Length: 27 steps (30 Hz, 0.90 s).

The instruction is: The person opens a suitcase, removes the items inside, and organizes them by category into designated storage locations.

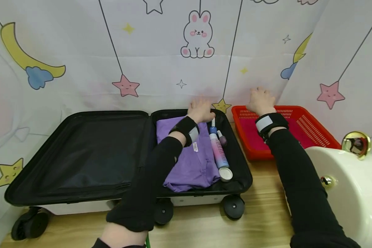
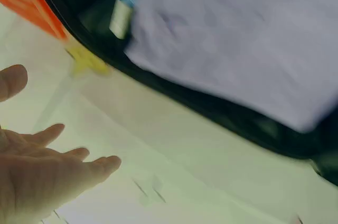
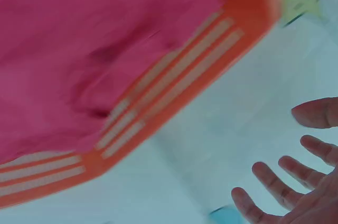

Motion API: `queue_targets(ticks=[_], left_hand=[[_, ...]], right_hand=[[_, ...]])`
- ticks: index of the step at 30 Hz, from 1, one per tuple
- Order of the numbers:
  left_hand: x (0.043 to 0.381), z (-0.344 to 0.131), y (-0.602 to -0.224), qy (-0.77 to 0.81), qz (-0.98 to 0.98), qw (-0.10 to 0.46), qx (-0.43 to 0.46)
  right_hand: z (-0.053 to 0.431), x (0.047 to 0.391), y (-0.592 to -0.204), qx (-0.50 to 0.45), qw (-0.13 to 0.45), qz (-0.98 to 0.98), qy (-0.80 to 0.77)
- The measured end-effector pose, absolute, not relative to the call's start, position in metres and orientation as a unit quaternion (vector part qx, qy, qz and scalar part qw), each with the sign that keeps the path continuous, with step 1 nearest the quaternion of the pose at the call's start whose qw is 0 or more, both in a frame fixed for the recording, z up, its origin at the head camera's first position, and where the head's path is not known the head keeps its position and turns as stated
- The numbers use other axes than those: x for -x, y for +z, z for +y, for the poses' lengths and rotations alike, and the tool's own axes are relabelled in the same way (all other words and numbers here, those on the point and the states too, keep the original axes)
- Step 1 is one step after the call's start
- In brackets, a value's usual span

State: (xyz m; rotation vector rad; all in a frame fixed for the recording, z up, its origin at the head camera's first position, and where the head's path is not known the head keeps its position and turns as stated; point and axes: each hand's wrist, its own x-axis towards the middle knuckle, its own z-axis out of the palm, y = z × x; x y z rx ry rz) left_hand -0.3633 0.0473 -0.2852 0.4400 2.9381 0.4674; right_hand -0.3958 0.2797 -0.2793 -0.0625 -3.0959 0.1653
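My left hand is above the far rim of an open suitcase, fingers spread and holding nothing. Beneath it a folded purple garment lies in the suitcase's right half. Along the garment's right side are a pink-and-blue spray can, a white round cap, a small dark purple bottle and a blue-and-white tube-like item. My right hand is over the far left rim of a red plastic basket, fingers extended and bare. Pink cloth lies in the basket.
The suitcase's left half has a black lining and lies flat. A white basin with gold fittings stands at the right, close to the basket. Behind everything hangs a white patterned curtain. Wood-look surface lies underneath.
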Motion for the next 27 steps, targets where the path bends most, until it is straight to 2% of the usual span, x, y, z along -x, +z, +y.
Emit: queue_targets(ticks=[7, 11, 16, 22, 27], left_hand=[[0.377, -0.03, -0.275, 0.125, 0.984, 0.072, -0.103], [0.378, -0.057, -0.288, 0.112, 0.983, 0.118, -0.084], [0.373, -0.067, -0.304, 0.091, 0.974, 0.194, -0.078], [0.369, -0.063, -0.311, 0.078, 0.972, 0.206, -0.078], [0.366, -0.064, -0.311, 0.078, 0.973, 0.207, -0.065]], right_hand=[[0.223, 0.405, -0.287, -0.019, 0.016, -0.996, 0.087], [0.192, 0.41, -0.299, -0.036, -0.01, -0.993, 0.111], [0.155, 0.411, -0.322, -0.048, -0.071, -0.981, 0.177], [0.136, 0.41, -0.354, 0.006, -0.141, -0.961, 0.237], [0.135, 0.408, -0.377, 0.038, -0.116, -0.948, 0.293]])
